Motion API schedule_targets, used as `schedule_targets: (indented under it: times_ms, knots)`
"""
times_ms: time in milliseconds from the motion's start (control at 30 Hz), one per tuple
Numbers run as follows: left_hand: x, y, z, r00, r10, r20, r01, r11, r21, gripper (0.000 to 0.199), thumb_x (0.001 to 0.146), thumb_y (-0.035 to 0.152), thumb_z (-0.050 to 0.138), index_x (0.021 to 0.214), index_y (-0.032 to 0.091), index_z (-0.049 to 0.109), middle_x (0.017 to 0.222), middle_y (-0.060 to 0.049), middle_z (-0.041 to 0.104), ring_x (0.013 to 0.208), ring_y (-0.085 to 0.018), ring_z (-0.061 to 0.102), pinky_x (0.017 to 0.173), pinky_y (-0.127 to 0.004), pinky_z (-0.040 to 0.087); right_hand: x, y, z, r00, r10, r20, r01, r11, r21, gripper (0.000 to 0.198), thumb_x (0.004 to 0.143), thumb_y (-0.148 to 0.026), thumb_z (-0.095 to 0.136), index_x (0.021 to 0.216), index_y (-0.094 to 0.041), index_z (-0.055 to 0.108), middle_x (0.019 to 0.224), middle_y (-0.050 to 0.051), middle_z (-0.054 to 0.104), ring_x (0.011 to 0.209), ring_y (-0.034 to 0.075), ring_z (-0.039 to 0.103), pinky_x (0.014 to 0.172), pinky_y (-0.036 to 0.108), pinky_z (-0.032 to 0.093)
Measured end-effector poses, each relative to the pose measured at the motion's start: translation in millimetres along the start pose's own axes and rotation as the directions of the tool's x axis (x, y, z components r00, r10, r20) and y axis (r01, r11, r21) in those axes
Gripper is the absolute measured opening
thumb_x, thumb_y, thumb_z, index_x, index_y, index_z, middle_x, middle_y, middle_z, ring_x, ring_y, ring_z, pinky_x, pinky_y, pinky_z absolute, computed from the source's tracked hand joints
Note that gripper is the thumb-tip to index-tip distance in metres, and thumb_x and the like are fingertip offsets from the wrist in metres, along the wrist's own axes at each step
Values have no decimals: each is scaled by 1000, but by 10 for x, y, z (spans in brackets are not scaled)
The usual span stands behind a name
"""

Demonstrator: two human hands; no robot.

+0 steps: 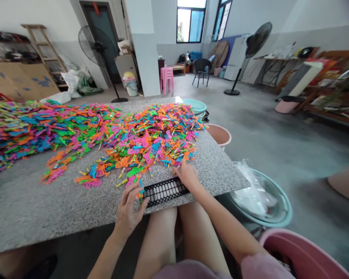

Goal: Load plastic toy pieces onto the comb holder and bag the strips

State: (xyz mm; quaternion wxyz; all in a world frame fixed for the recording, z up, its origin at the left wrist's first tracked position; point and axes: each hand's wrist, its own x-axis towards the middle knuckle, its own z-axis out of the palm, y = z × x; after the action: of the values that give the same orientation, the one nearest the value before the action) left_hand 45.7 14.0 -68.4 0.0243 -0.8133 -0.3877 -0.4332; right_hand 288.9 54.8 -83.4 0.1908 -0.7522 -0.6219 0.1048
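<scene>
My left hand (129,207) is closed around a few flat plastic pieces (140,192) in orange, blue and green, at the left end of a narrow black lattice tray (165,192). White shows through the tray's openings. Beyond its right end, my right hand (188,175) reaches to the near edge of a heap of bright plastic pieces (159,135). Its fingers are drawn together in a pinch; what they grip is too small to name. The tray lies at the front edge of the speckled stone table (72,207), just above my knees.
A longer heap of similar pieces (43,128) covers the table's left side. Off the right edge stand an orange-brown basin (221,133), a green tub (285,209) holding clear plastic bags (254,193), and a pink tub (305,240). Standing fans (258,38) are farther back.
</scene>
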Motion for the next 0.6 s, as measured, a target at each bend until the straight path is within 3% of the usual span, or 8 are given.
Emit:
schedule_targets:
  times_ms: [133,200,300,367,467,533,600]
  knots:
    - [37,21,5,998,29,57,-35,994,99,23,90,27,61,111,19,58,116,-12,52,105,-23,59,83,-36,57,431,25,-71,973,218,72,-217,976,-26,58,81,-41,70,125,-11,47,105,16,68,100,27,66,80,31,46]
    - [44,38,-21,992,84,89,-99,979,178,26,90,26,62,115,17,57,118,-13,52,105,-24,59,84,-37,56,478,177,-128,959,267,97,-271,962,36,51,76,-36,73,118,-14,54,100,12,69,94,25,66,74,28,45]
    - [84,44,-79,968,230,103,-251,922,295,40,87,23,65,124,16,53,118,-13,57,111,-28,57,96,-45,50,394,491,-245,947,266,178,-295,941,165,27,70,-31,76,88,-17,62,77,3,65,77,19,64,61,23,41]
    - [123,18,-116,946,294,137,-321,907,271,44,87,22,66,127,16,50,117,-12,60,114,-28,56,101,-46,46,280,638,-312,921,230,316,-332,887,321,23,70,-33,74,71,-18,58,60,-3,55,59,13,55,51,22,35]
    - [157,-32,-143,934,282,220,-325,926,192,41,88,24,65,124,16,50,116,-12,61,116,-28,55,101,-44,48,86,639,-351,853,46,520,-426,637,642,31,72,-43,71,67,-18,52,53,-6,48,43,6,38,41,20,26]
    - [144,-28,-131,947,236,217,-284,933,222,38,88,26,65,121,16,51,117,-13,60,118,-30,54,102,-48,46,-29,501,-325,820,-102,563,-458,473,753,35,68,-45,73,76,-18,53,61,-5,57,40,4,36,37,18,23]
    - [109,16,-97,969,180,168,-222,932,287,37,88,28,65,119,15,51,117,-14,60,120,-32,52,104,-52,43,-129,300,-259,823,-191,535,-426,415,804,41,65,-44,76,88,-19,52,69,-3,63,39,4,40,34,18,25]
